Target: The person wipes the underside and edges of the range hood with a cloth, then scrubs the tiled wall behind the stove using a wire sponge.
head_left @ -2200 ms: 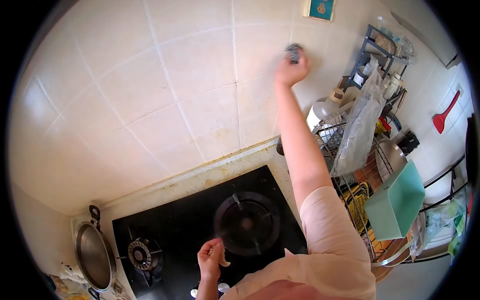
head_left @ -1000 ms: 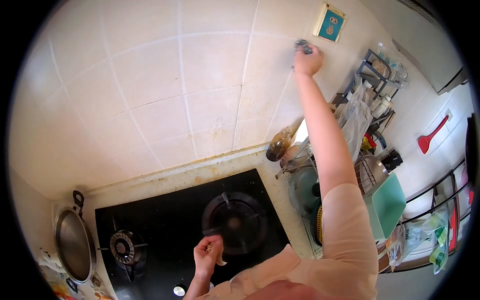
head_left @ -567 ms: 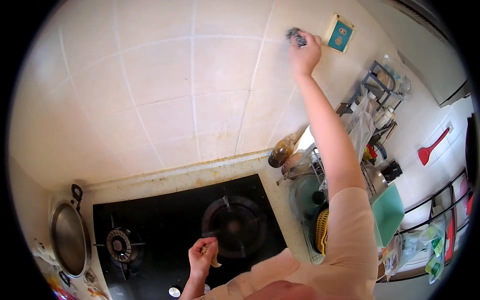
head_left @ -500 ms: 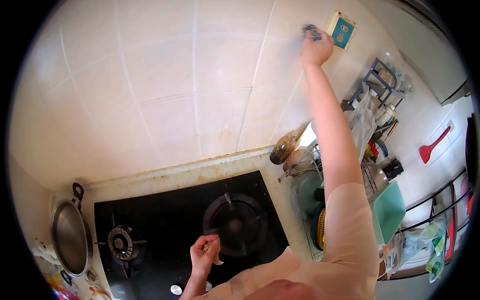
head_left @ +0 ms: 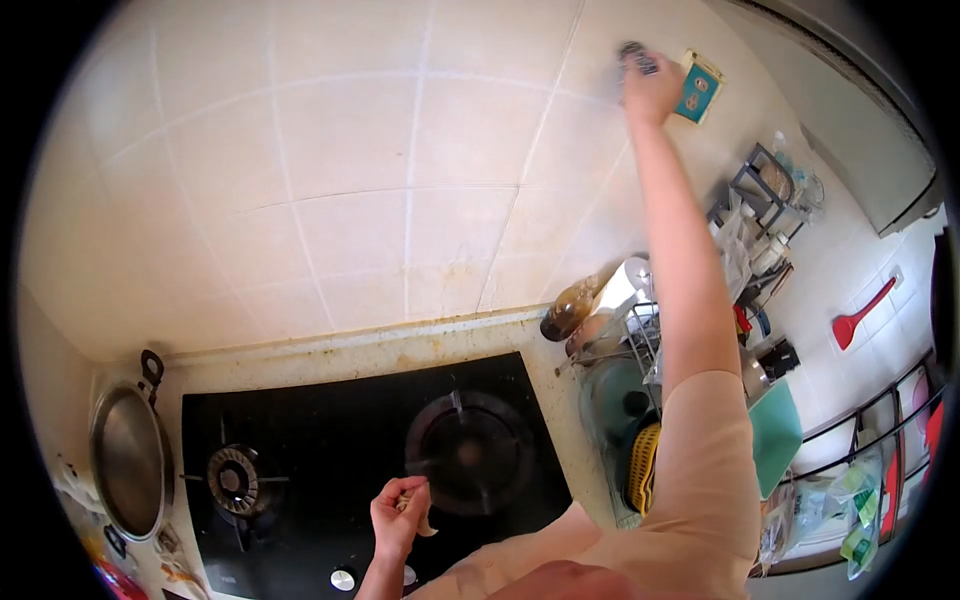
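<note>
High on the tiled wall [head_left: 350, 130], my right hand [head_left: 654, 88] presses a grey metal scouring pad [head_left: 637, 58] against the tiles. It is just left of a teal socket plate [head_left: 699, 90] with a cream frame. My left hand [head_left: 399, 514] is closed around a small pale cloth [head_left: 425, 524] above the front of the black gas stove [head_left: 330, 440]. Between that hand and the wall is the right burner [head_left: 470, 452]; the left burner [head_left: 236, 482] lies farther left. Brownish stains mark the lower tiles and the ledge behind the stove.
A steel pan [head_left: 131, 462] is at the left wall. Right of the stove are a brown bottle [head_left: 571, 309], a dish rack [head_left: 640, 340], a yellow basket [head_left: 645, 468] and a mint-green bin [head_left: 775, 437]. A red spatula [head_left: 862, 314] hangs on the right wall.
My right hand has moved up and right with the scouring pad, closer to the socket plate. My left hand stays closed on the cloth over the stove. The camera view has shifted.
</note>
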Available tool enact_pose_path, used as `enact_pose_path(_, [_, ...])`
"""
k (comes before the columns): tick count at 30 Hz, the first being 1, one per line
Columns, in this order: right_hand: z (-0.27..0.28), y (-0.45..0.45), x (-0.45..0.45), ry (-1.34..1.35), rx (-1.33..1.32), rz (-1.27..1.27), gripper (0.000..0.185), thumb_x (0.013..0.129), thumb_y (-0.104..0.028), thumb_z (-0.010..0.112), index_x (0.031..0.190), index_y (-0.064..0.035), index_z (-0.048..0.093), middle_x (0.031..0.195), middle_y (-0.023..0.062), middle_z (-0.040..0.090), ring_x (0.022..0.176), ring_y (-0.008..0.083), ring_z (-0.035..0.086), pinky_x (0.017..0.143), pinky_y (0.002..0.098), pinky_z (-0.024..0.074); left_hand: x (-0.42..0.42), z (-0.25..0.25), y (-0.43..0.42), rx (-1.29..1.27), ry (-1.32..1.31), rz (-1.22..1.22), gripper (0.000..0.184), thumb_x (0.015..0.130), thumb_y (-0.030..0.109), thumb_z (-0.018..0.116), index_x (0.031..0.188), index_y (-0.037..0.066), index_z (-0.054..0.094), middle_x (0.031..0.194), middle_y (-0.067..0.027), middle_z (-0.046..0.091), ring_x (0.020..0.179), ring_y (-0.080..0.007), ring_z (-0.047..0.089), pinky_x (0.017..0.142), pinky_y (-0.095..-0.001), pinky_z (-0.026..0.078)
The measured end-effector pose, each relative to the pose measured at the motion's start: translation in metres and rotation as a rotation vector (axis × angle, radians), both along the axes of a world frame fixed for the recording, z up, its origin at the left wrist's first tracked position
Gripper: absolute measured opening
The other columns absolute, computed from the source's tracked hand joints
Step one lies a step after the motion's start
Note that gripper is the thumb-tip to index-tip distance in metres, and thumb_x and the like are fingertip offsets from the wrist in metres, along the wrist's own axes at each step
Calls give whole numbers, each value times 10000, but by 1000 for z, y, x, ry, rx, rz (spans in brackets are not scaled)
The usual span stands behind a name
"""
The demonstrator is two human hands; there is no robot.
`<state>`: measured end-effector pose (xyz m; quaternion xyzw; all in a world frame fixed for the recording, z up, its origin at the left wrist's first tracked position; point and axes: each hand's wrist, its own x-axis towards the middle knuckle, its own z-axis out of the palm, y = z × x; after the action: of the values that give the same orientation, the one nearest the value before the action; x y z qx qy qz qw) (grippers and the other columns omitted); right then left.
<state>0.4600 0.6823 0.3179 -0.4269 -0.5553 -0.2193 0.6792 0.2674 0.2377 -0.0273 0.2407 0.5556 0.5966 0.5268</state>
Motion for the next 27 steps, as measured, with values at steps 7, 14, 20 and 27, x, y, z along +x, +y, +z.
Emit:
enact_pose_path(7, [-8, 0, 1, -128, 29, 55, 183, 678, -135, 713, 851, -100, 666, 927, 84, 575, 881, 281, 566, 797, 350, 457, -1, 8, 7, 20, -30, 4, 77, 828, 40, 620, 888, -9, 622, 715, 10, 563, 628, -41, 485, 578, -180, 402])
enact_pose_path(14, [-7, -17, -35, -380, 169, 67, 171, 684, -137, 709, 827, -59, 656, 881, 99, 576, 870, 273, 565, 768, 373, 463, 2, -1, 13, 47, -50, 18, 75, 829, 27, 615, 893, -9, 628, 727, 11, 562, 635, -38, 489, 589, -175, 402])
enact_pose_path(20, [4, -19, -48, -244, 175, 38, 168, 675, -126, 713, 818, -63, 653, 860, 99, 578, 861, 286, 563, 780, 371, 459, -4, 9, 1, 6, -18, 33, 83, 823, 33, 625, 897, -7, 630, 742, 9, 567, 647, -45, 495, 602, -180, 411])
enact_pose_path(27, [20, 0, -37, -194, 180, 12, 170, 686, -139, 689, 842, -79, 658, 900, 97, 584, 932, 295, 542, 816, 387, 441, -13, 0, -2, -18, -3, 81, 93, 823, 59, 634, 890, -5, 634, 739, 0, 567, 661, -55, 502, 610, -191, 419])
